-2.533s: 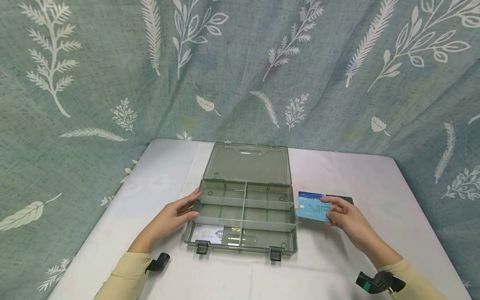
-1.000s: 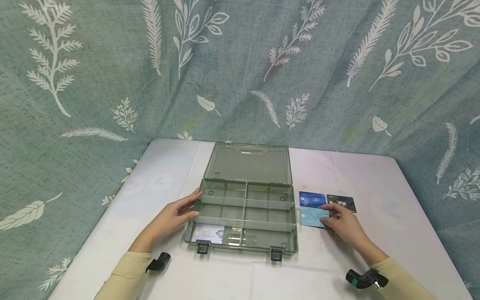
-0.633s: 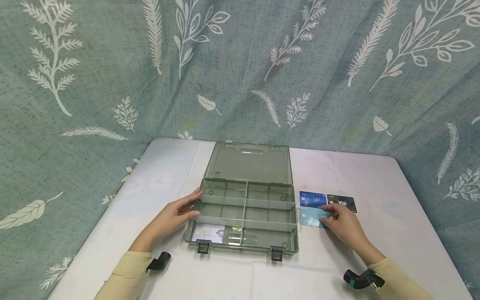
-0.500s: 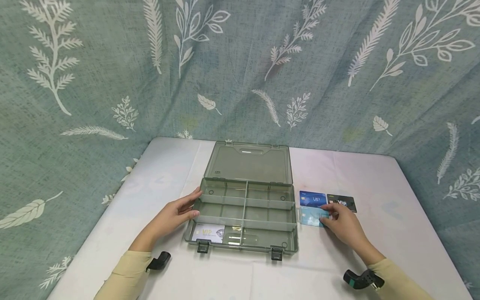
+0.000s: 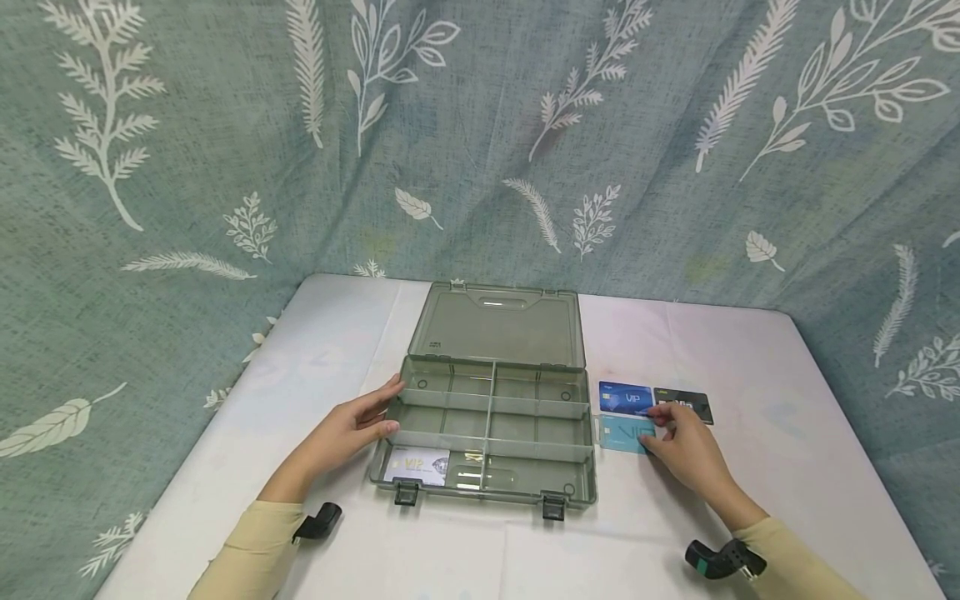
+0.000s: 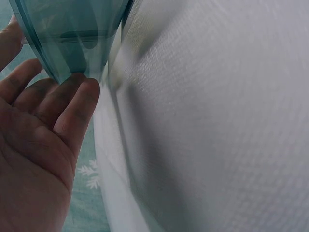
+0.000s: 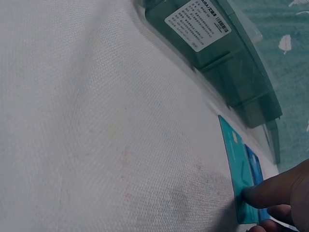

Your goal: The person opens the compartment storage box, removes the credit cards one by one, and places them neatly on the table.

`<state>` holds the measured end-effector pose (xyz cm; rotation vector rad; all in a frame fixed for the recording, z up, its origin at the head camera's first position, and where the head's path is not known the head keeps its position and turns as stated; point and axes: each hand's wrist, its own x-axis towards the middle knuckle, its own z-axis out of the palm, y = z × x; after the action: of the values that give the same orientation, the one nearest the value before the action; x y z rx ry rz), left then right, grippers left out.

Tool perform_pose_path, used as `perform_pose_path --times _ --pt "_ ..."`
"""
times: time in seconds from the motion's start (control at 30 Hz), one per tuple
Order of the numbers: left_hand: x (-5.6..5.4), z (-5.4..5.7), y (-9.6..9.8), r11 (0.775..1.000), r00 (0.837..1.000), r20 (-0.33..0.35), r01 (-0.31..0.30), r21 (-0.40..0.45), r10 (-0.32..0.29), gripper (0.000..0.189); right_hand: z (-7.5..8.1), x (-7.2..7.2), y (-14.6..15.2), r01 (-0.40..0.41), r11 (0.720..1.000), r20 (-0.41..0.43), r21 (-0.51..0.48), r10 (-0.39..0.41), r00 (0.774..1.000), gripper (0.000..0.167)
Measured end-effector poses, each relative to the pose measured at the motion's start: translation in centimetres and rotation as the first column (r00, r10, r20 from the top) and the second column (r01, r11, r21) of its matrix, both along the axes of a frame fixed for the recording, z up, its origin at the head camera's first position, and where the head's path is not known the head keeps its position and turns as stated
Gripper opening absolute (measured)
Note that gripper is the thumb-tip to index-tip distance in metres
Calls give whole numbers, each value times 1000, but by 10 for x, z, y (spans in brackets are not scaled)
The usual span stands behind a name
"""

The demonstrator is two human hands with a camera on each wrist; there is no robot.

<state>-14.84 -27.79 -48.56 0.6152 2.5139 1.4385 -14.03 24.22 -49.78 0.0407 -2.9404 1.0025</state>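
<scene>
A green see-through compartment box (image 5: 487,432) lies with its lid (image 5: 498,329) folded back. Against its left side rest the extended fingers of my left hand (image 5: 341,429), also seen in the left wrist view with the palm beside the box wall (image 6: 77,43). My right hand (image 5: 690,450) pinches the right end of a light blue VIP card (image 5: 622,433) at table level, right of the box. The thumb (image 7: 265,192) lies on that card's face in the right wrist view. Just behind are a dark blue VIP card (image 5: 625,397) and a black Vip card (image 5: 693,402), partly hidden by fingers.
A white VIP card (image 5: 416,466) lies in the box's front left compartment. Two dark latches stick out from the box's front edge. White cloth covers the table (image 5: 450,558), and a patterned green curtain (image 5: 480,150) surrounds its back and sides.
My right hand has lowered the light blue card in front of the dark blue one, uncovering it and the black card. Lately its index finger has shifted slightly right. My left hand stays put.
</scene>
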Motion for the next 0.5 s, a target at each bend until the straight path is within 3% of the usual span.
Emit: perform_pose_path --times 0.5 --pt "0 1 1 1000 1000 22 -9 6 8 68 1 1 -1 30 1000 24 -6 -30 999 36"
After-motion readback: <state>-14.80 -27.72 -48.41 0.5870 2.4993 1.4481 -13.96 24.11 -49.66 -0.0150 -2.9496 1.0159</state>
